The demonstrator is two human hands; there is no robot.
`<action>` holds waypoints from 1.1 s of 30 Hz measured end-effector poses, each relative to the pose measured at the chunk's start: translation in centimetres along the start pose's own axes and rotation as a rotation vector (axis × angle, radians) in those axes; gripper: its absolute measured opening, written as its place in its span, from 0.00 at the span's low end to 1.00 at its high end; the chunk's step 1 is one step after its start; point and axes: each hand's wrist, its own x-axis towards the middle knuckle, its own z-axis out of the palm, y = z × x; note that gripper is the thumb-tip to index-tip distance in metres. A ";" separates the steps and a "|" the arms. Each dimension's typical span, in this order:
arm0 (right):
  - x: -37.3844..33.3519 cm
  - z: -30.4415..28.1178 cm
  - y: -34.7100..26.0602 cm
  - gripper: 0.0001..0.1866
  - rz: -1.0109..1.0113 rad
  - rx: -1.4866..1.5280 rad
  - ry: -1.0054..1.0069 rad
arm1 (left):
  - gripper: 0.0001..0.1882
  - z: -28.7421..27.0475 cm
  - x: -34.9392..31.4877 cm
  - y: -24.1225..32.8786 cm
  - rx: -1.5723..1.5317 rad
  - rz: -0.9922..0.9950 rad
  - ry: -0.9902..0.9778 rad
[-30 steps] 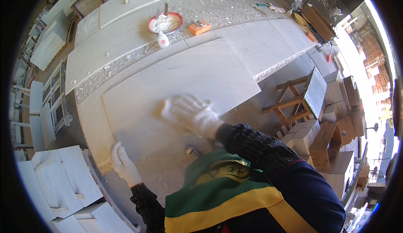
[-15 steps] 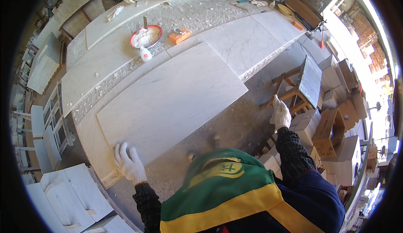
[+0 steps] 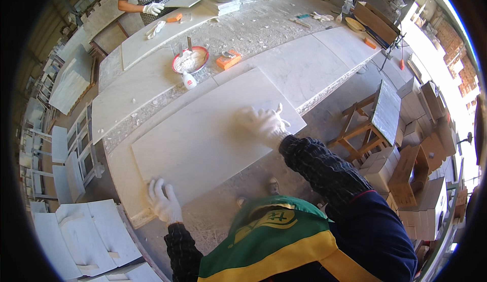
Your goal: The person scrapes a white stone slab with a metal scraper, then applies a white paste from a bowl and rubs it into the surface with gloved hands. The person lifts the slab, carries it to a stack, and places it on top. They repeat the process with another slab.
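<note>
A pale, faintly veined stone slab (image 3: 198, 140) lies on the worktable in front of me, over a lighter board. My left hand (image 3: 165, 202), in a white glove, rests at the slab's near left corner with its fingers apart. Over the slab's right part is my right hand (image 3: 266, 124), also gloved. Its fingers are spread and partly blurred, and it holds nothing; whether the palm touches the stone I cannot tell. Beyond the slab stand a red-rimmed bowl (image 3: 203, 57) of white paste with a scraper in it, a small white bottle (image 3: 188, 81) and an orange block (image 3: 227, 61).
Across the dusty table a co-worker's gloved hands (image 3: 153, 9) handle another slab. To the right stand a wooden-legged stool (image 3: 378, 112) and cardboard boxes (image 3: 410, 175). White panels (image 3: 83, 236) are stacked at the lower left.
My right hand has swung from beside the table, near the stool, leftward over the slab. My left hand stays at the corner. The view has shifted slightly, showing more of the co-worker.
</note>
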 end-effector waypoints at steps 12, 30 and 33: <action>2.6 -6.4 19.7 0.26 0.537 0.075 0.367 | 0.14 -0.4 0.1 0.7 0.039 0.017 0.007; -23.1 20.8 13.5 0.27 0.951 0.886 0.170 | 0.17 -7.2 -9.3 -10.9 0.327 -0.174 0.158; -25.8 21.0 10.9 0.26 0.657 1.154 -0.102 | 0.23 -6.8 -13.0 -11.2 -0.220 -0.590 -0.028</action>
